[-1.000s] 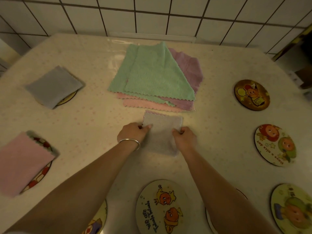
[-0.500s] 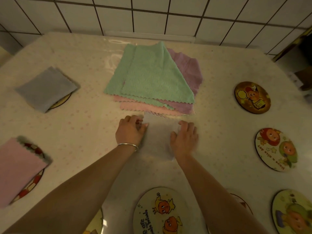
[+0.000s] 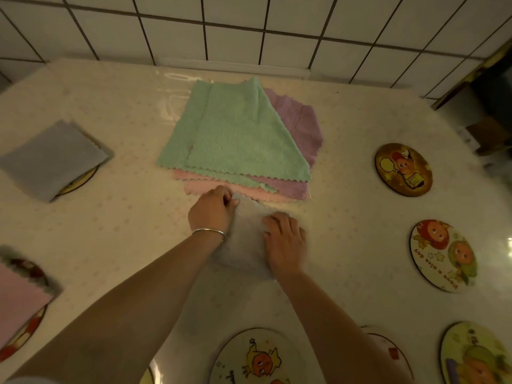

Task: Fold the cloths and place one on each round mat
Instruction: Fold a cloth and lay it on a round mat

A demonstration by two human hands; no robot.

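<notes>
Two hands working pale cloth (image 3: pixel 246 245) at 6 o'clock of pile (image 3: pixel 235 139): soft, light, limp. Left hand (image 3: pixel 212 213) fingers pinching far corner; right hand (image 3: pixel 285 242) fingers lying flat, pressing. Best gripping corners.

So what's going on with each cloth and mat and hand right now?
white cloth: folded small, flat under both hands
left hand: pinches the cloth's far corner
right hand: flat, pressing the cloth
grey cloth: folded, on a mat
pink cloth: folded, on a mat
green cloth: unfolded, tops the pile
brown mat: bare
</notes>
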